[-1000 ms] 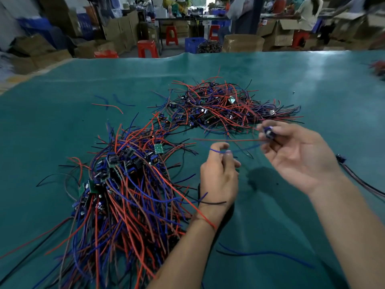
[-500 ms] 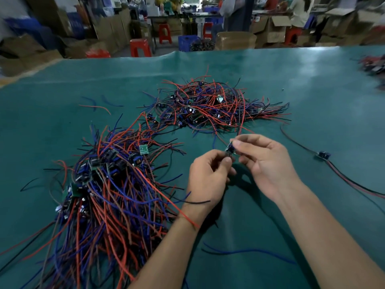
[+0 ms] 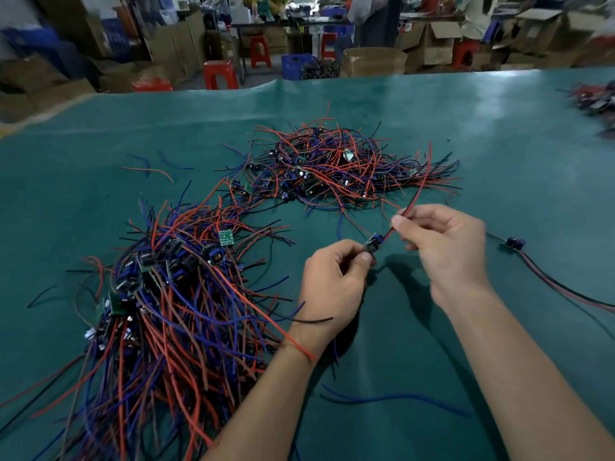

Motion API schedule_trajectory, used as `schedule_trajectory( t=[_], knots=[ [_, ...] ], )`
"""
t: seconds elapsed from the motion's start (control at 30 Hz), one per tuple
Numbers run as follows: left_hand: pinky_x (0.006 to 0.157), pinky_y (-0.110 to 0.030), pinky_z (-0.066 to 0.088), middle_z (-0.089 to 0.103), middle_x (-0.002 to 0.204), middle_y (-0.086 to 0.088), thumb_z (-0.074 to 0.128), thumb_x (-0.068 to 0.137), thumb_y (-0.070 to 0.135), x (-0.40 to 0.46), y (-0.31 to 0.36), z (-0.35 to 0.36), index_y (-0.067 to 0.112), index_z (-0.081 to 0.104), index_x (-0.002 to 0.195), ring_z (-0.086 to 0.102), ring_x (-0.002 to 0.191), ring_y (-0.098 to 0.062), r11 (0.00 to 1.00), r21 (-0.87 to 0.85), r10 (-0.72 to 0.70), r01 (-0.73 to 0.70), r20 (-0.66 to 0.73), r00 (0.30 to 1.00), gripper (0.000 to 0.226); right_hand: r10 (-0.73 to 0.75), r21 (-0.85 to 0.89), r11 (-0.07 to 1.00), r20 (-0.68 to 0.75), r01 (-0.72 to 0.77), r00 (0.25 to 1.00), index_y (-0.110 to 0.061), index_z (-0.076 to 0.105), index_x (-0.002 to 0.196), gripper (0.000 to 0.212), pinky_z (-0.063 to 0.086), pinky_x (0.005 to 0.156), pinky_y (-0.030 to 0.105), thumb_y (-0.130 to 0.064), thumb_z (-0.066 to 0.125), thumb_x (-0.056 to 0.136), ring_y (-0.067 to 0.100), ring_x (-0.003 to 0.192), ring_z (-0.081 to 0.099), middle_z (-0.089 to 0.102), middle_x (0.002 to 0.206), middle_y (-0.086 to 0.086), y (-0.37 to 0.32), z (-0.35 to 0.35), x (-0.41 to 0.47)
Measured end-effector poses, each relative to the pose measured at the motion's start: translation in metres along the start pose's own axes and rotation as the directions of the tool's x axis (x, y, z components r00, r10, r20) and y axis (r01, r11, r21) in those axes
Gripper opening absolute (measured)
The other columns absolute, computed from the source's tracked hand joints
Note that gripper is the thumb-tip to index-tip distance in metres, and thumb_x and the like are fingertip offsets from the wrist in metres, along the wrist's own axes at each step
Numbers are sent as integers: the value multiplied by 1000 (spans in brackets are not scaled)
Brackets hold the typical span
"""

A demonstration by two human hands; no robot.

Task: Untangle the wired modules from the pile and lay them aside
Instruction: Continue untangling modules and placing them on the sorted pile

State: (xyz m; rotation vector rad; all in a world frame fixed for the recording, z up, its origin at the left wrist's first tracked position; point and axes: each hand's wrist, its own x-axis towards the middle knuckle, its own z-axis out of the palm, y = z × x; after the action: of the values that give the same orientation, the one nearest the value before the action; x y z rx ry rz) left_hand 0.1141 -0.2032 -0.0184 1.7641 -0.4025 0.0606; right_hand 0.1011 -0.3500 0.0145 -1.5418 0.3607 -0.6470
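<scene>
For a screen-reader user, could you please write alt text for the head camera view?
The left hand pinches a small module while the right hand pinches its red wire, above a green table. Two piles of red, blue and black wired modules lie left and behind.

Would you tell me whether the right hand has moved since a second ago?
Yes: the right hand has come nearer, away from the far wire pile.

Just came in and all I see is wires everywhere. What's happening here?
A person is sorting wired modules on a green table. The left hand pinches one small module; the right hand pinches its red wire. Two tangled piles remain; one module lies aside at right.
</scene>
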Motion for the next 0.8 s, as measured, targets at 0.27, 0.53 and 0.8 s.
schedule_trajectory(
  t=[0.27, 0.53, 0.8],
  knots=[
    [55, -22, 38, 54, 48, 14, 62, 92, 11, -2, 4, -2, 14, 72, 77, 45, 50, -3, 999, 37, 15, -17, 64, 998, 18, -160, -61, 987, -358, 148, 920, -28, 69, 76, 21, 58, 75, 42, -11, 80, 83, 4, 67, 66, 72, 72, -12, 3, -35, 21],
    [51, -25, 43, 58, 54, 3, 56, 97, 6, 1, 2, -1, 7, 67, 81, 47, 47, -11, 996, -71, -61, 55, -80, 995, 20, 0, 53, 998, -623, 43, 782, -25, 62, 77, 16, 50, 52, 30, -16, 67, 89, 3, 51, 60, 68, 71, -4, 5, -57, 35],
    [58, -34, 51, 63, 58, 3, 58, 97, 13, 4, -1, 0, 14, 68, 81, 54, 51, -14, 997, -69, -28, 21, -93, 995, 18, 57, -121, 993, 388, -11, 920, -18, 79, 82, 11, 44, 47, 19, -27, 78, 88, 7, 58, 61, 74, 70, 1, 11, 9, -8]
  ],
)
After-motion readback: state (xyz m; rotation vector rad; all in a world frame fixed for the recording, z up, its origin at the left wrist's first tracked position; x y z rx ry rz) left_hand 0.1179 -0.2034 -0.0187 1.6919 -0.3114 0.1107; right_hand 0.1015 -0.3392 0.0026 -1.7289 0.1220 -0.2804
